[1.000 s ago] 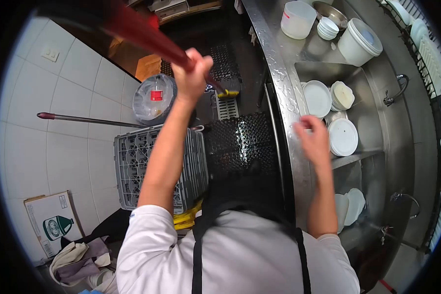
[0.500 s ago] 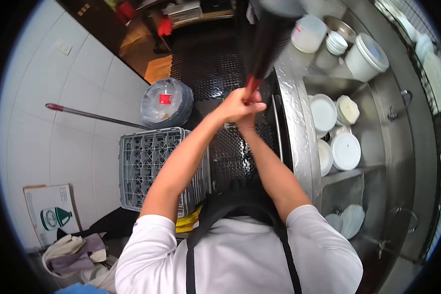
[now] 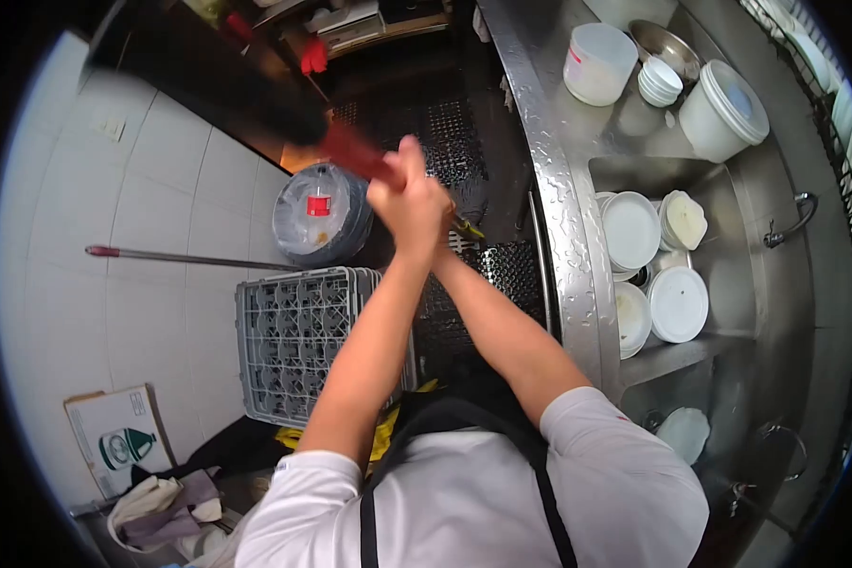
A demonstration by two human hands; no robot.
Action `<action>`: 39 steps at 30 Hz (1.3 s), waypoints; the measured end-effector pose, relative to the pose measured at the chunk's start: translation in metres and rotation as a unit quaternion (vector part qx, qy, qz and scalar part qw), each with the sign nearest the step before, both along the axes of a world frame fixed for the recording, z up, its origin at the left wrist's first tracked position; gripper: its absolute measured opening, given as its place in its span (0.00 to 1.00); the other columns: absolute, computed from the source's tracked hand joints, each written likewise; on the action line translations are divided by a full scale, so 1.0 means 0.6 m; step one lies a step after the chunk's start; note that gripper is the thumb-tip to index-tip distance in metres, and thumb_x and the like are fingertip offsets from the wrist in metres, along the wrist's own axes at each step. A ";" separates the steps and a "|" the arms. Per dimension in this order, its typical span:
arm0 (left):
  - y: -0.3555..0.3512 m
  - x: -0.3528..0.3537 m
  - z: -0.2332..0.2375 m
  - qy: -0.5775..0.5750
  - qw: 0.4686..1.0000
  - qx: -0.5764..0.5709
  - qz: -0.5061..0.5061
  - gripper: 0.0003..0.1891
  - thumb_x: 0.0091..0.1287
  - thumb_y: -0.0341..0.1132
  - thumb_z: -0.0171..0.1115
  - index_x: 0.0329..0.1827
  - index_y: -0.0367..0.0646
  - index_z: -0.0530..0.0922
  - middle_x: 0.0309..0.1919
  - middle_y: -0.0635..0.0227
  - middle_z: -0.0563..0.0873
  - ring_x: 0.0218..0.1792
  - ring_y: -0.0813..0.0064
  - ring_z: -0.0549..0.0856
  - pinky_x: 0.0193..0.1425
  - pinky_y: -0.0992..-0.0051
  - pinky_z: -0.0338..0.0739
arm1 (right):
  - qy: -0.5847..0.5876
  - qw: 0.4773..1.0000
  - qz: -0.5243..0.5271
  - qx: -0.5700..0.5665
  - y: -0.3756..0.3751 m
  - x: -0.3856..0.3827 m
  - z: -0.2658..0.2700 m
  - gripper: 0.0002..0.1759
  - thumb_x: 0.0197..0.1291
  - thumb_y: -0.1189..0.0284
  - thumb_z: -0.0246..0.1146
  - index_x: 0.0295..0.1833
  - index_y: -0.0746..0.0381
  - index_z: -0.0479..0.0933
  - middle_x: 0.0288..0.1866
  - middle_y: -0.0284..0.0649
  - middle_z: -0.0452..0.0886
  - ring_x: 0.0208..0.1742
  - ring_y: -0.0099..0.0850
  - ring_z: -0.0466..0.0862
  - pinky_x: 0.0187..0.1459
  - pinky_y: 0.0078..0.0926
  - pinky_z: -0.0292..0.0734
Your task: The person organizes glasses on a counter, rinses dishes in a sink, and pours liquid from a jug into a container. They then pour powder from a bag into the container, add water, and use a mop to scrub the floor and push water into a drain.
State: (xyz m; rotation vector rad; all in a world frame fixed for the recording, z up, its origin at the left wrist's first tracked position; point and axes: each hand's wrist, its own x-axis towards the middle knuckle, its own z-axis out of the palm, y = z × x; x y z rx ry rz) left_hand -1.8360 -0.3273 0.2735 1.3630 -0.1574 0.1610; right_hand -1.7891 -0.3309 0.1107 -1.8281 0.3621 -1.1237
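A long dark pole (image 3: 227, 95) with a red grip (image 3: 355, 151) slants toward the upper left, blurred by motion. My left hand (image 3: 410, 204) is closed around the red grip. Against it, lower and slightly to the right, my right hand (image 3: 442, 227) is closed on the same pole, its fingers largely hidden behind my left hand. Just beyond my hands, a small yellow-green piece (image 3: 467, 227) shows above the wet, dark textured floor mat (image 3: 513, 270); its link to the pole is unclear.
Left of my arms stand grey glass racks (image 3: 293, 346), a lined bin (image 3: 303, 232) and a thin pole (image 3: 189, 257) leaning on the tiled wall. On the right, a steel sink counter (image 3: 563, 218) holds stacked white dishes (image 3: 631, 230), a clear tub (image 3: 599, 64) and white buckets (image 3: 724, 112).
The pole has swung from pointing up to slanting toward the upper left. Both hands have moved left with it. The view has shifted slightly.
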 end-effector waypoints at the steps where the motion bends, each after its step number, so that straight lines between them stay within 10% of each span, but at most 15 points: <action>1: 0.026 0.008 -0.024 -0.006 0.999 0.024 -0.041 0.18 0.72 0.37 0.61 0.22 0.45 0.70 0.21 0.79 0.70 0.24 0.87 0.68 0.28 0.79 0.62 | 0.039 0.990 0.108 0.077 -0.004 -0.012 0.007 0.14 0.49 0.63 0.70 0.27 0.60 0.75 0.27 0.47 0.80 0.31 0.45 0.83 0.35 0.41 0.76; 4: 0.147 0.066 -0.064 -0.070 0.943 0.066 -0.318 0.16 0.69 0.41 0.65 0.27 0.42 0.72 0.30 0.72 0.77 0.32 0.78 0.76 0.38 0.75 0.71 | 0.121 0.912 0.390 0.016 -0.027 -0.018 0.009 0.14 0.49 0.63 0.70 0.29 0.64 0.79 0.28 0.50 0.83 0.33 0.47 0.85 0.34 0.39 0.77; 7: 0.168 0.089 -0.040 -0.138 0.871 -0.021 -0.471 0.21 0.69 0.42 0.64 0.21 0.40 0.69 0.16 0.70 0.73 0.22 0.75 0.74 0.34 0.72 0.70 | 0.230 0.841 0.491 -0.008 -0.025 -0.001 0.035 0.12 0.47 0.69 0.71 0.34 0.64 0.80 0.29 0.49 0.83 0.34 0.48 0.84 0.38 0.40 0.77; 10: 0.142 0.084 -0.065 -0.075 0.966 -0.031 -0.246 0.23 0.77 0.36 0.49 0.17 0.45 0.64 0.13 0.74 0.65 0.17 0.78 0.63 0.28 0.72 0.62 | 0.005 0.984 0.168 0.062 0.035 -0.012 0.024 0.11 0.44 0.74 0.69 0.34 0.62 0.76 0.27 0.45 0.79 0.34 0.46 0.81 0.42 0.40 0.74; 14: 0.032 0.023 -0.051 -0.033 0.999 0.005 0.040 0.20 0.76 0.35 0.55 0.21 0.46 0.64 0.13 0.77 0.62 0.15 0.83 0.61 0.25 0.79 0.63 | -0.033 0.985 -0.085 0.148 0.068 -0.024 0.017 0.11 0.50 0.74 0.67 0.30 0.58 0.69 0.29 0.40 0.76 0.36 0.46 0.76 0.44 0.42 0.69; 17: 0.037 0.032 -0.063 -0.028 0.998 0.019 -0.046 0.19 0.76 0.35 0.55 0.24 0.46 0.64 0.18 0.76 0.65 0.19 0.83 0.64 0.31 0.77 0.70 | 0.020 0.995 -0.001 0.097 0.011 -0.011 0.008 0.19 0.55 0.67 0.68 0.19 0.59 0.68 0.20 0.43 0.75 0.26 0.48 0.77 0.34 0.44 0.71; 21: 0.125 0.103 -0.015 -0.160 0.885 0.073 -0.432 0.21 0.67 0.50 0.65 0.39 0.36 0.76 0.39 0.60 0.81 0.39 0.69 0.81 0.51 0.69 0.75 | 0.104 0.958 0.263 0.055 -0.042 -0.011 0.039 0.07 0.51 0.69 0.67 0.27 0.60 0.80 0.29 0.50 0.82 0.35 0.50 0.84 0.34 0.42 0.78; 24: 0.151 0.114 -0.003 -0.154 0.865 -0.027 -0.477 0.20 0.72 0.39 0.58 0.21 0.40 0.68 0.19 0.68 0.76 0.21 0.77 0.73 0.30 0.74 0.70 | 0.181 0.910 0.371 0.037 -0.053 -0.011 0.075 0.09 0.49 0.69 0.69 0.26 0.63 0.78 0.28 0.52 0.81 0.35 0.50 0.84 0.36 0.43 0.77; 30: 0.164 0.018 -0.025 -0.142 0.977 -0.027 -0.157 0.20 0.74 0.31 0.48 0.18 0.42 0.63 0.12 0.70 0.67 0.14 0.77 0.65 0.26 0.72 0.68 | 0.011 0.999 0.010 0.034 0.087 -0.051 0.011 0.14 0.51 0.72 0.71 0.27 0.57 0.68 0.27 0.41 0.73 0.36 0.47 0.76 0.42 0.42 0.67; 34: 0.226 -0.041 -0.064 -0.132 0.990 -0.033 -0.038 0.18 0.74 0.31 0.49 0.21 0.43 0.63 0.17 0.69 0.70 0.20 0.75 0.70 0.32 0.70 0.70 | 0.071 0.970 0.233 -0.021 0.106 -0.058 -0.051 0.19 0.58 0.64 0.66 0.18 0.58 0.70 0.20 0.42 0.77 0.29 0.47 0.79 0.38 0.42 0.68; 39: 0.331 -0.037 -0.063 -0.133 0.977 0.009 -0.167 0.20 0.71 0.41 0.56 0.21 0.43 0.67 0.17 0.69 0.71 0.21 0.74 0.71 0.36 0.67 0.70 | 0.117 0.897 0.422 -0.065 0.144 -0.057 -0.059 0.14 0.54 0.67 0.65 0.20 0.58 0.73 0.22 0.41 0.80 0.31 0.46 0.82 0.37 0.43 0.71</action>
